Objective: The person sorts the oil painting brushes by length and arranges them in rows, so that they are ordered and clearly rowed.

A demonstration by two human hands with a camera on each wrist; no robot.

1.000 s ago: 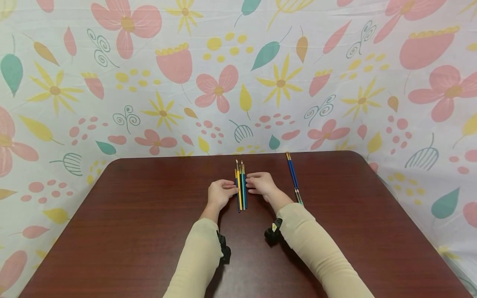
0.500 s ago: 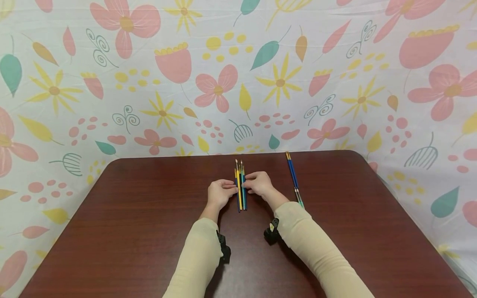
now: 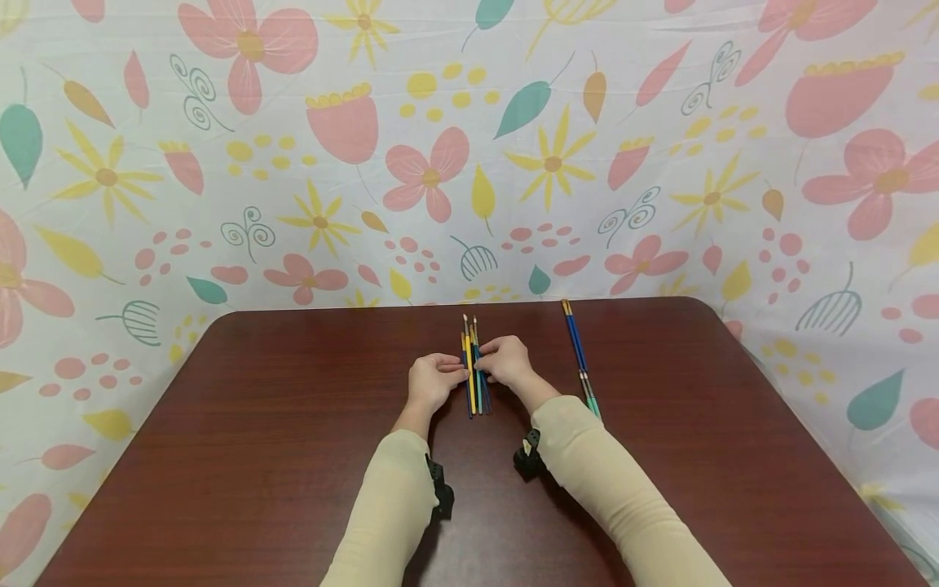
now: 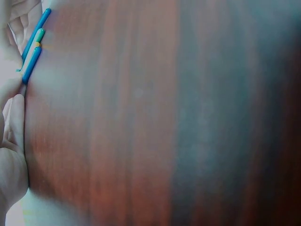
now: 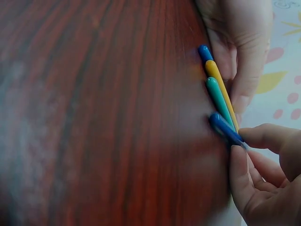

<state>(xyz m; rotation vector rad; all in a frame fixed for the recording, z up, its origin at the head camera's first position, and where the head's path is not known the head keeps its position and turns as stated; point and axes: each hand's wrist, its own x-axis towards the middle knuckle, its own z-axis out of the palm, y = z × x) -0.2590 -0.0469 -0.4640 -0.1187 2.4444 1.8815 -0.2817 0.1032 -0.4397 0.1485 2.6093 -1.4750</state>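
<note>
A row of several paintbrushes lies side by side on the brown table (image 3: pixel 293 456), bristles toward the wall. My left hand (image 3: pixel 431 383) rests on the row's left side, its thumb reaching over a dark blue paintbrush (image 3: pixel 470 405) to a yellow paintbrush (image 3: pixel 473 395); its fingers look nearly straight. My right hand (image 3: pixel 508 364) pinches a blue paintbrush (image 5: pixel 225 128) between thumb and index finger. That brush slants away from a teal paintbrush (image 5: pixel 218 96) beside it. In the left wrist view, the brush ends show at the edge, and their middles are hidden by the hands.
Farther right, blue paintbrushes (image 3: pixel 575 334) lie near the table's back edge, with teal-handled paintbrushes (image 3: pixel 591 401) in line below them, partly behind the right sleeve (image 3: pixel 587 448). A flowered cloth (image 3: pixel 440 163) hangs behind the table.
My right hand has moved left to the row and now pinches the rightmost blue paintbrush, whose near end has swung right. The left hand has stayed in place.
</note>
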